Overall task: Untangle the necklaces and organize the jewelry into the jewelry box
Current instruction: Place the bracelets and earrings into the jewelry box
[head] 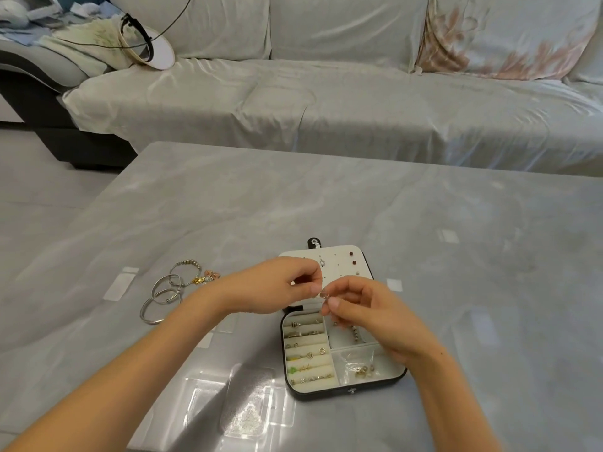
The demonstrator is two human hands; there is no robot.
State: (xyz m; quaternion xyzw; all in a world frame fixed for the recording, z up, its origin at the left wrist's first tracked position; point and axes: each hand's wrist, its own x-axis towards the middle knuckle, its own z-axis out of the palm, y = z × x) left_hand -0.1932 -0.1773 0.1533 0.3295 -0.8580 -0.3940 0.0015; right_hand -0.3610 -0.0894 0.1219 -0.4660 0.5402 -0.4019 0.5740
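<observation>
An open black jewelry box (350,390) lies on the grey table, its white lid (346,261) flat behind it with a few studs pinned in. Rings fill the slotted rolls (308,355) on the left side. A clear bag of small pieces (359,367) sits in the front right compartment. My left hand (280,287) and my right hand (362,313) hover over the box, fingertips nearly meeting. Both pinch a small piece of jewelry (324,294) between them. A thin beaded strand (355,332) hangs from my right hand into the back right compartment.
Several silver bangles and a beaded charm bracelet (169,290) lie on the table left of the box. Clear plastic bags (246,401) rest near the front edge. A covered sofa (326,102) stands behind the table.
</observation>
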